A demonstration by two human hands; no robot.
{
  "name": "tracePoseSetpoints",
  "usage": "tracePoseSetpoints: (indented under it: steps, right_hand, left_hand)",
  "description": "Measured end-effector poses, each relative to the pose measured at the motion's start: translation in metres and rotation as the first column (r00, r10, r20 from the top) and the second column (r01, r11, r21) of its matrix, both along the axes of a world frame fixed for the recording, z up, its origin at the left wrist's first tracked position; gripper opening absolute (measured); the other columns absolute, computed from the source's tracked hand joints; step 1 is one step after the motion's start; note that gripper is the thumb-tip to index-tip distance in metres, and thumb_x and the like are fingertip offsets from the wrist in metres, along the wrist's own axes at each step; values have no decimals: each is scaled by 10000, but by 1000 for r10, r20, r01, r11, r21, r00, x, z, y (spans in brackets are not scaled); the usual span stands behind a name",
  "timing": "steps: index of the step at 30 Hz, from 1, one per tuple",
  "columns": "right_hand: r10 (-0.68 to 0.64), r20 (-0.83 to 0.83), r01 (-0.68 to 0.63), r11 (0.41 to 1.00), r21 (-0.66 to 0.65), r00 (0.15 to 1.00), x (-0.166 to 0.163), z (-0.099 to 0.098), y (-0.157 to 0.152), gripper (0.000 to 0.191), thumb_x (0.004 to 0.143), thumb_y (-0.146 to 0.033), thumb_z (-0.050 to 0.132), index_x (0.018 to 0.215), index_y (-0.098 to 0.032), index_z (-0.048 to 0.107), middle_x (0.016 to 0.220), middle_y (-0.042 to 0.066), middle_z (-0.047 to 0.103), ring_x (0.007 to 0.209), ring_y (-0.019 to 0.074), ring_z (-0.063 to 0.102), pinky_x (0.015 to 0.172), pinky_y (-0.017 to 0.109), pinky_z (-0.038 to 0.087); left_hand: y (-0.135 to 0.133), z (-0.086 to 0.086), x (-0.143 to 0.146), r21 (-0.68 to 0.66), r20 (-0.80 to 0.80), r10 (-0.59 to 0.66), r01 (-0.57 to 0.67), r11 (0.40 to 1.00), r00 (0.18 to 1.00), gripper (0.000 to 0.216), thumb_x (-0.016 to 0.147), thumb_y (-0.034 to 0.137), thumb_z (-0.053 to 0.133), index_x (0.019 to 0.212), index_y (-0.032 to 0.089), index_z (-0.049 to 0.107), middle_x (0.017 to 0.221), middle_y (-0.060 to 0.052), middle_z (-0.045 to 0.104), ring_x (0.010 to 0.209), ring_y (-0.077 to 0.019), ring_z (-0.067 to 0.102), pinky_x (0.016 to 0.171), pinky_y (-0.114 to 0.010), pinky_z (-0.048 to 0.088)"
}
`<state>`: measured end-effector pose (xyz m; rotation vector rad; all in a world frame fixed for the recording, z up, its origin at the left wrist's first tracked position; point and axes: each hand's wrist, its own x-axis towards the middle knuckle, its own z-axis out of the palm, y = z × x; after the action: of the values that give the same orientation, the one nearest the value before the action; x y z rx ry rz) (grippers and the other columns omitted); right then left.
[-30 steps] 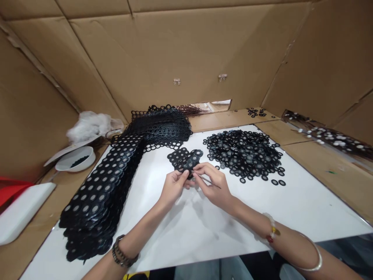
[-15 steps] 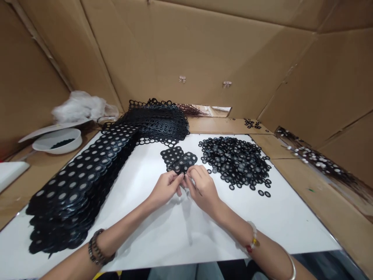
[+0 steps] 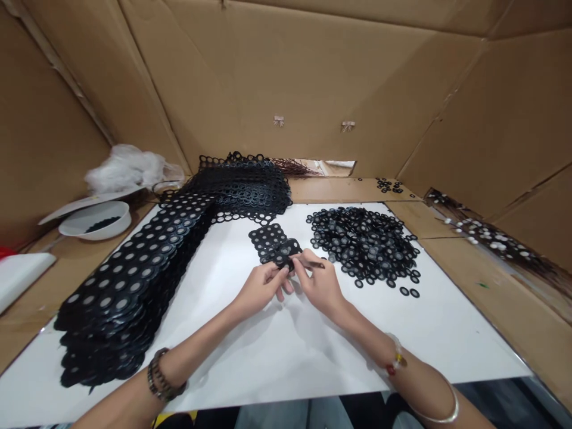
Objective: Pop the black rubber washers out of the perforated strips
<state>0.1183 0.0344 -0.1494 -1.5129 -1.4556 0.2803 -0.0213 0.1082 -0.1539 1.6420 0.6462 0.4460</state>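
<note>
My left hand [image 3: 261, 290] pinches the near edge of a small black piece made of joined rings with pale discs [image 3: 286, 250]. Its far part [image 3: 267, 236] lies flat on the white table; whether it is one piece or two I cannot tell. Between the thumb and fingers of my right hand [image 3: 319, 286] is a thin dark pointed tool [image 3: 314, 263], its tip at the piece's near edge. To the right of that hand spreads a heap of loose black rings [image 3: 361, 244], many with pale centres.
A long stack of black ring sheets [image 3: 120, 277] runs along the left of the white table [image 3: 250, 369]. Behind it is a pile of open ring netting [image 3: 250, 185]. A white bowl [image 3: 118, 229] holds small dark bits. Cardboard walls [image 3: 313, 71] surround the table.
My right hand has turned and drawn slightly to the right, and the thin tool now shows across its fingers. The left hand keeps its pinch on the piece. The view has shifted slightly.
</note>
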Motion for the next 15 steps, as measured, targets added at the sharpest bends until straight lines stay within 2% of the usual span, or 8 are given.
tracePoseSetpoints:
  steps: [4, 7, 10, 12, 15]
  right_hand:
    - [-63, -179, 77, 994, 75, 982, 15, 8, 1, 209, 891, -298, 460, 793, -170, 593, 734, 41, 608, 677, 165, 596, 579, 251, 446]
    - [30, -309, -4, 996, 85, 951, 22, 10, 2, 222, 875, -340, 505, 803, -165, 621, 770, 42, 596, 728, 169, 588, 630, 265, 465]
    - [99, -409, -63, 993, 100, 907, 20, 9, 4, 222, 849, -366, 551, 756, -172, 605, 760, 33, 606, 732, 167, 593, 659, 278, 481]
    - [82, -506, -22, 992, 123, 858, 19, 7, 5, 244, 819, -386, 591, 695, -178, 564, 708, 22, 619, 693, 166, 608, 649, 282, 498]
    - [-6, -591, 103, 986, 131, 807, 22, 6, 8, 285, 779, -404, 632, 640, -181, 520, 628, 13, 623, 607, 158, 614, 586, 271, 508]
  left_hand:
    - [1, 6, -1, -107, 36, 15, -11, 994, 999, 362, 805, 475, 534, 816, 123, 615, 633, -50, 663, 442, -124, 564, 473, -237, 394]
    - [0, 13, -3, -134, 50, 76, -69, 989, 996, 324, 788, 432, 541, 741, 121, 615, 624, -51, 653, 454, -124, 555, 491, -242, 398]
    - [-1, 17, -6, -16, 50, 182, -182, 983, 982, 285, 793, 388, 529, 670, 140, 593, 568, -25, 620, 455, -119, 504, 483, -239, 383]
    - [-3, 18, -9, 120, 25, 254, -255, 959, 967, 291, 807, 376, 520, 625, 156, 574, 569, -16, 616, 482, -122, 492, 490, -237, 367]
    - [-3, 19, -12, 292, -5, 359, -342, 893, 933, 305, 817, 382, 515, 601, 171, 560, 628, -13, 648, 564, -144, 528, 545, -247, 377]
